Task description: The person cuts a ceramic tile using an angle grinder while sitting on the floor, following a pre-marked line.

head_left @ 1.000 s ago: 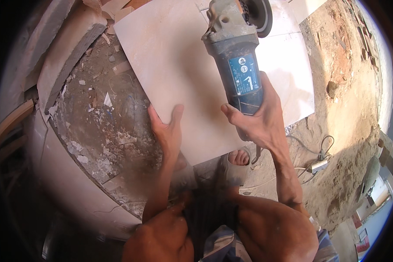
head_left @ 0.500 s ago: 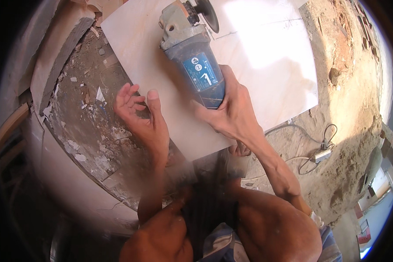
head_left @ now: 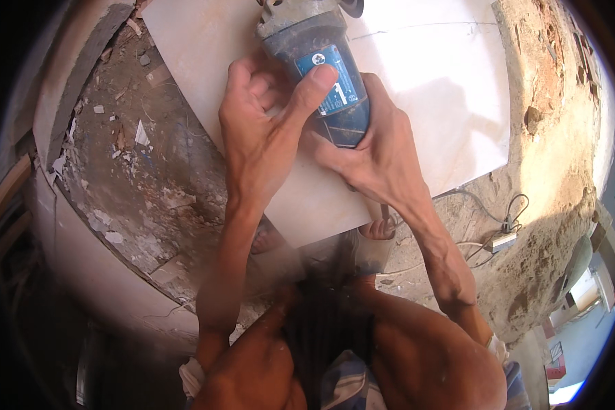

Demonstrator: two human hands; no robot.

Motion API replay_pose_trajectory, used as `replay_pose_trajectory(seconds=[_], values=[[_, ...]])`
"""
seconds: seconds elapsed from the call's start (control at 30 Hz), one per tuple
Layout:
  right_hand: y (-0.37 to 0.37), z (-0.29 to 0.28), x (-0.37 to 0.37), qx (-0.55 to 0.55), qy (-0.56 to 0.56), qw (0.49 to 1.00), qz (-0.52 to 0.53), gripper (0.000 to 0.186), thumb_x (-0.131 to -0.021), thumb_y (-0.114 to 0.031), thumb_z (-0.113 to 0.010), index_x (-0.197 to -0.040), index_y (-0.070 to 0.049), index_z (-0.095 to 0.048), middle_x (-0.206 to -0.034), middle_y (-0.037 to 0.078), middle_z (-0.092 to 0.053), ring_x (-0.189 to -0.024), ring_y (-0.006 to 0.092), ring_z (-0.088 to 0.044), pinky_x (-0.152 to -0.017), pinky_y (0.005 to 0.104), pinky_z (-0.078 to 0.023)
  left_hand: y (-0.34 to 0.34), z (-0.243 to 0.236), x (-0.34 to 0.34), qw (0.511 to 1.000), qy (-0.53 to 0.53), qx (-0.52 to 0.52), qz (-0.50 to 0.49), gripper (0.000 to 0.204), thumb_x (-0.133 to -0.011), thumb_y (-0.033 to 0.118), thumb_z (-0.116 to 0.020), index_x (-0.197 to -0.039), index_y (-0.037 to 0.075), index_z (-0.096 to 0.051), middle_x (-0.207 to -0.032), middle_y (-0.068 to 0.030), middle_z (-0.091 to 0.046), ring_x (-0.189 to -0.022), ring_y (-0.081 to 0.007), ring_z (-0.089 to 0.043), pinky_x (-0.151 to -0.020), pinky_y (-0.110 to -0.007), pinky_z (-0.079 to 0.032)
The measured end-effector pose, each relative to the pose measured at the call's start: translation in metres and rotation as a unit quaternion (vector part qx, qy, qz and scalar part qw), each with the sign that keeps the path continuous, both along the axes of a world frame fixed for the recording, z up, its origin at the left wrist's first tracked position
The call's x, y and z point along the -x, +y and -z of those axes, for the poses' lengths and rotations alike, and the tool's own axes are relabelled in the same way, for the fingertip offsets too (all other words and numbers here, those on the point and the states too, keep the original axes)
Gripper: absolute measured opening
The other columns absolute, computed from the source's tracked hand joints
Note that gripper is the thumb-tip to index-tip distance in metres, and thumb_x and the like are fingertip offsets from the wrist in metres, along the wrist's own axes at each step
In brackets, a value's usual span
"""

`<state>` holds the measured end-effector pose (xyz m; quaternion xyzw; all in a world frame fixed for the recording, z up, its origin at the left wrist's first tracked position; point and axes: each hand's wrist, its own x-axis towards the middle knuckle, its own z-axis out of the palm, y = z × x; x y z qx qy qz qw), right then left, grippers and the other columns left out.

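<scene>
An angle grinder [head_left: 306, 37] with a dark body and a blue label lies over a large pale tile [head_left: 451, 147]. Its disc is mostly cut off by the upper edge of the view. My right hand [head_left: 383, 147] is wrapped round the rear end of the grinder, thumb on the near left and fingers along the right side. My left hand [head_left: 263, 133] has its thumb across the label and its curled fingers against the left side of the body; part of those fingers is hidden behind the tool. A thin dark line [head_left: 417, 27] runs across the far part of the tile.
A power cord [head_left: 468, 197] runs to a pale socket block [head_left: 502, 241] on the sandy ground at right. Rubble and pale chips [head_left: 141, 133] lie on the dirt at left, beside leaning slabs [head_left: 75, 75]. A foot [head_left: 378, 229] is at the tile's near edge.
My left hand has moved up and right from beside the grinder onto its body. The grinder and my right hand sit slightly farther right, and the disc has mostly left the view.
</scene>
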<state>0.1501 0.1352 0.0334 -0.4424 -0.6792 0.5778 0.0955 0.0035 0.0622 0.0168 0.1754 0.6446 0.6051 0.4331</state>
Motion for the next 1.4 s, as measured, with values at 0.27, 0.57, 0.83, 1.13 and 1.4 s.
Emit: replay_pose_trajectory(seconds=[0.27,0.57,0.83,1.13,1.4], values=[[0.0024,0.0026,0.0064,0.003,-0.004,1.000,-0.005,0.061,-0.079,-0.024,-0.085,-0.122,0.008,-0.055,-0.088,0.028,-0.075,-0.080,0.0396,-0.079,-0.074,0.0442,-0.063,0.0005,0.0017,0.0019,1.000,0.017,0.012,-0.008,0.081,-0.096,0.037,-0.090,-0.144,-0.013,-0.049,-0.122,-0.0214,-0.072,-0.112,-0.0239,-0.072,-0.094,-0.035,-0.060],[0.0004,0.0092,0.0067,-0.002,0.012,1.000,0.002,0.060,-0.079,-0.025,-0.084,-0.120,0.009,-0.055,-0.087,0.028,-0.075,-0.079,0.0400,-0.078,-0.073,0.0444,-0.063,0.0019,0.0024,0.0011,1.000,0.004,0.014,-0.015,0.080,-0.097,0.037,-0.090,-0.145,-0.012,-0.050,-0.125,-0.0217,-0.073,-0.115,-0.0248,-0.072,-0.097,-0.035,-0.060],[0.0021,0.0059,0.0095,0.014,-0.001,1.000,0.002,0.060,-0.079,-0.026,-0.085,-0.119,0.009,-0.056,-0.088,0.028,-0.075,-0.080,0.0397,-0.079,-0.074,0.0444,-0.063,0.0020,0.0021,0.0018,1.000,0.001,0.014,-0.022,0.083,-0.096,0.039,-0.090,-0.146,-0.013,-0.049,-0.127,-0.0241,-0.072,-0.119,-0.0272,-0.071,-0.100,-0.037,-0.059],[0.0024,0.0069,0.0089,0.013,-0.002,1.000,-0.005,0.060,-0.080,-0.026,-0.085,-0.119,0.008,-0.056,-0.088,0.026,-0.075,-0.080,0.0373,-0.079,-0.073,0.0432,-0.063,0.0017,0.0029,0.0018,1.000,0.012,0.017,-0.014,0.082,-0.096,0.040,-0.089,-0.144,-0.014,-0.051,-0.126,-0.0237,-0.072,-0.117,-0.0262,-0.072,-0.099,-0.036,-0.059],[0.0037,0.0054,0.0097,0.023,-0.004,1.000,-0.003,0.059,-0.079,-0.025,-0.085,-0.119,0.009,-0.057,-0.087,0.026,-0.075,-0.079,0.0371,-0.079,-0.073,0.0429,-0.063,0.0032,0.0045,0.0023,1.000,0.007,0.006,-0.018,0.079,-0.097,0.039,-0.089,-0.142,-0.014,-0.052,-0.124,-0.0226,-0.073,-0.114,-0.0248,-0.073,-0.097,-0.034,-0.059]])
